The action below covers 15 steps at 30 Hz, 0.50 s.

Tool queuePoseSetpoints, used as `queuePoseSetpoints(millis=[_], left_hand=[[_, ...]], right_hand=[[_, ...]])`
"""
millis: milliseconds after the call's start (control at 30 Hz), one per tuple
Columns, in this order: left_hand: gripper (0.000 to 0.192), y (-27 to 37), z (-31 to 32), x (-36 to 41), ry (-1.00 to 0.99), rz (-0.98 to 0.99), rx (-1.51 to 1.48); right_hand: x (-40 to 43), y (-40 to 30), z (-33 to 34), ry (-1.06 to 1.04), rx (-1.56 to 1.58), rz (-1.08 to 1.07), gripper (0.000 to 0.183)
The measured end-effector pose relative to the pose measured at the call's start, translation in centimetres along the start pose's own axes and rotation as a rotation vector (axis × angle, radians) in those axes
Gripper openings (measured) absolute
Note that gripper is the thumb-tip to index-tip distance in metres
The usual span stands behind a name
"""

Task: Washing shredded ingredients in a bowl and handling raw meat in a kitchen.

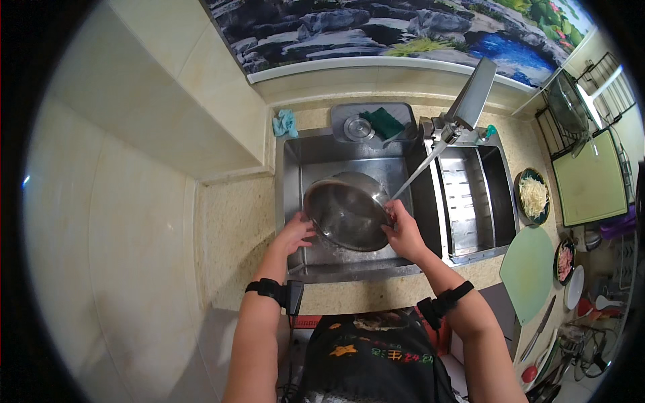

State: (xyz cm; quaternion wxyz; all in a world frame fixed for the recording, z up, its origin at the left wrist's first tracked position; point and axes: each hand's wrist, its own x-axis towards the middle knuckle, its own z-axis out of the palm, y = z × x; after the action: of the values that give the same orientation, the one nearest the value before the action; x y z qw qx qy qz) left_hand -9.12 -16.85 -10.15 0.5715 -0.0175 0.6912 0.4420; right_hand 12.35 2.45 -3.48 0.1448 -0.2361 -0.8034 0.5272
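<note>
A round stainless steel basin (347,216) is tilted inside the left bowl of a steel sink (352,267), its mouth turned towards me. My right hand (403,231) grips its right rim, thumb on the inner side. At the left rim, my left hand (295,234) has its fingers spread by the wall of the basin; whether they press on it is hard to see. Water (418,172) streams from the grey faucet (471,98) down beside the basin's right edge. The basin's far underside is hidden.
Behind the sink, a grey tray (337,118) bears a green scouring pad (385,123) and a strainer (359,128). A blue cloth (285,123) lies left. Rightward are shredded food (533,196), a green cutting board (529,272), a plate of meat (565,263) and a knife (539,327).
</note>
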Motion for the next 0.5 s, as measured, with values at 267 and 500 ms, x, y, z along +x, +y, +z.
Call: queuePoseSetpoints(millis=[267,500], left_hand=[[0.041,1.7,1.0,-2.6,0.052,0.140,-0.009],[0.043,2.4,0.4,-3.5,0.057,0.239,-0.022]], right_hand=[[-0.9,-3.0,-1.5,0.008,-0.237,-0.293,0.032],[-2.0,-5.4,-2.8,0.020,-0.363,-0.475,0.028]])
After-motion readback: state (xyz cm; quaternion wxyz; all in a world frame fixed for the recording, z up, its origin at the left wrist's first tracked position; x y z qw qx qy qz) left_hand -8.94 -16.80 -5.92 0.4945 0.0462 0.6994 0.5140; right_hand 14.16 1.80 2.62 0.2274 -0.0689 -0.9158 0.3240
